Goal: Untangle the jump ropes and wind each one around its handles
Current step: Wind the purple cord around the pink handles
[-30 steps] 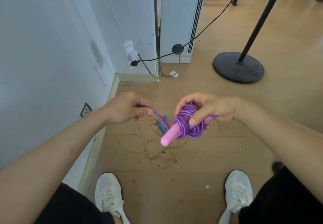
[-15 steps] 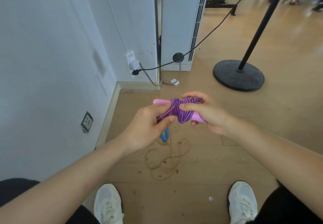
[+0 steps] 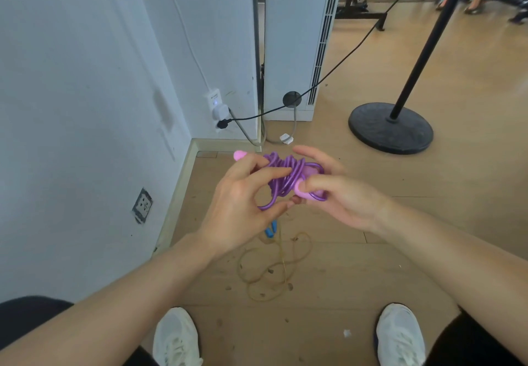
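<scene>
**1. Wall socket** (image 3: 143,205), far left, set low in the white wall. It has no part in the task.

**2. Left hand** (image 3: 243,203), left of centre. The fingers are curled, and a slack loop of purple cord is pinched between thumb and fingers at the near-left side of the bundle.

**3. Purple jump rope** (image 3: 285,177), centre, held in the air between both hands, above the floor (image 3: 428,251).
- Look: the cord is glossy and smooth. It is wound in many uneven, overlapping turns round its pink handles (image 3: 240,155). One rounded pink end is seen at the far left of the bundle and another at the near right.
- Step, as judged: the winding of this rope is nearly finished, and only the last slack loop is left.
- Next move, as judged: the loop is to be drawn snug and tucked under a turn while the bundle is pinned. Cord this slick is likely to spring loose.

**4. Second jump rope** (image 3: 274,268), on the floor below the hands. It is a thin tan cord lying in loose loops, not yet wound. Its blue handle (image 3: 271,228) is partly hidden by the left hand.

**5. Right hand** (image 3: 343,194), right of centre. The bundle is gripped, with the thumb pressed on the near pink end, the fingers behind and the forefinger stretched over the top.

**6. Black stand base** (image 3: 390,127), far right, on the floor.
</scene>
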